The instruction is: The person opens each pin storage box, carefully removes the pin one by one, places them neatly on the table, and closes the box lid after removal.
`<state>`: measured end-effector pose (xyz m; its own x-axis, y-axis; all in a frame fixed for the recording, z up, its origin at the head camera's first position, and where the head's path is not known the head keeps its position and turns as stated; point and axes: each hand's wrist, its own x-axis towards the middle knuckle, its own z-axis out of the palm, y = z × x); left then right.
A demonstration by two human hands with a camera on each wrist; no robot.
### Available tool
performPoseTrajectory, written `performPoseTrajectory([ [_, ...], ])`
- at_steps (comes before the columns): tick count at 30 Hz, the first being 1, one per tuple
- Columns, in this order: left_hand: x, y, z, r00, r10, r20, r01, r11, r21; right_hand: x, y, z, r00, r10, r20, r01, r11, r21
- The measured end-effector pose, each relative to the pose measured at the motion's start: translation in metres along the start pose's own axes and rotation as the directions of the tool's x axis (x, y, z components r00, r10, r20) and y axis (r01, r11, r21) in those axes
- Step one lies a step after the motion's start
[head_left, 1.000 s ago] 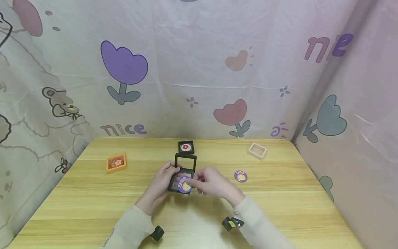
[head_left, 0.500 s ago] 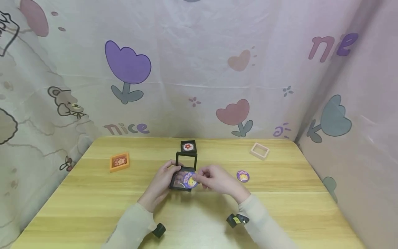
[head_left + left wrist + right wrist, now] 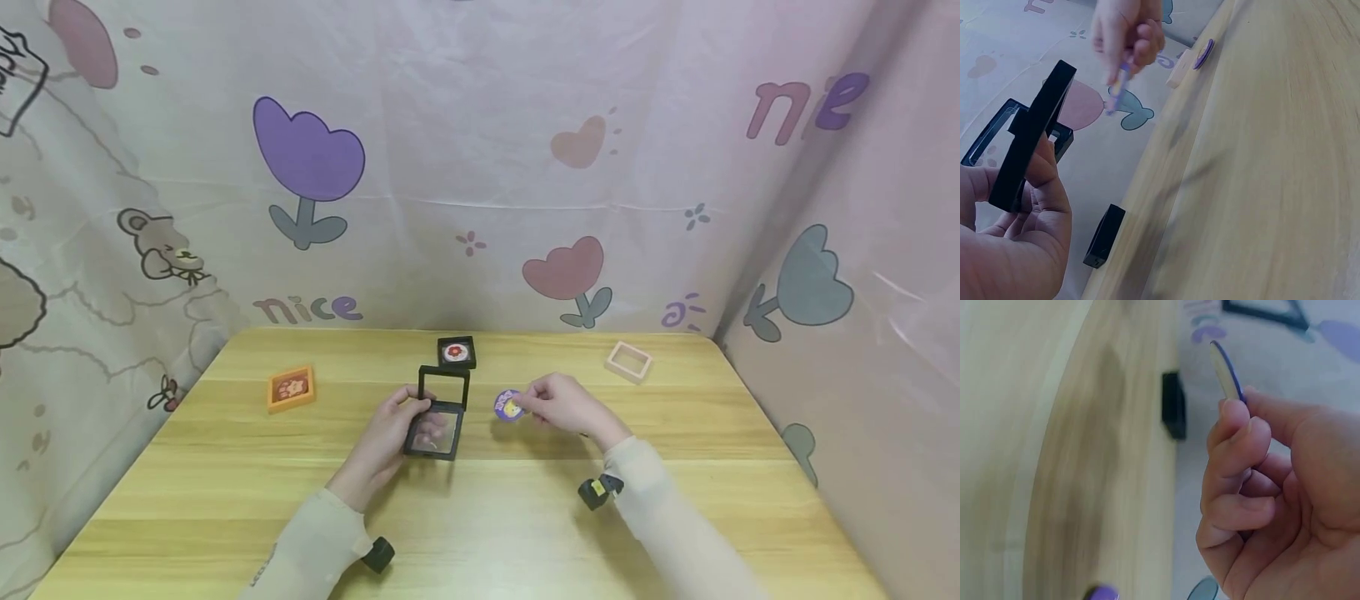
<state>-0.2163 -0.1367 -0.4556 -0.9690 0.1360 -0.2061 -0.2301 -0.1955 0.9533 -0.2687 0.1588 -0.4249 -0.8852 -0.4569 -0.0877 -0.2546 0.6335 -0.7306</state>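
My left hand (image 3: 385, 433) grips a black hinged display frame (image 3: 455, 433) by its left side, above the table. The lid stands swung up, and fingers show through the clear film. To the right of it, my right hand (image 3: 564, 403) pinches a round purple badge (image 3: 507, 406) with a yellow cartoon animal between thumb and fingers. In the right wrist view the badge (image 3: 1227, 372) is seen edge-on, its pale back showing. Badge and frame are apart. In the left wrist view the frame (image 3: 1032, 137) also appears edge-on.
Behind the held frame lies a black frame (image 3: 456, 352) with a red flower badge inside. An orange frame (image 3: 292, 389) lies at left on the wooden table (image 3: 225, 500). A pale pink frame (image 3: 628, 362) is at back right. A second purple badge (image 3: 1204, 54) lies on the right.
My right hand has drawn the purple badge away from the open black frame, to the right and slightly back. The left hand keeps holding the frame in nearly the same place.
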Motion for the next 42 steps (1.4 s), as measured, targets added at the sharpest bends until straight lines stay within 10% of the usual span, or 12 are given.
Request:
performPoseTrajectory([
  [15, -0.003, 0.000, -0.001, 1.000, 0.000, 0.001, 0.000, 1.000, 0.012, 0.011, 0.033, -0.019, 0.974, 0.225, 0.018, -0.220, 0.967, -0.130],
  [42, -0.005, 0.000, 0.000, 1.000, 0.004, 0.021, -0.005, 0.999, 0.038, 0.018, 0.039, -0.019, 0.964, 0.265, -0.007, -0.254, 0.916, -0.309],
])
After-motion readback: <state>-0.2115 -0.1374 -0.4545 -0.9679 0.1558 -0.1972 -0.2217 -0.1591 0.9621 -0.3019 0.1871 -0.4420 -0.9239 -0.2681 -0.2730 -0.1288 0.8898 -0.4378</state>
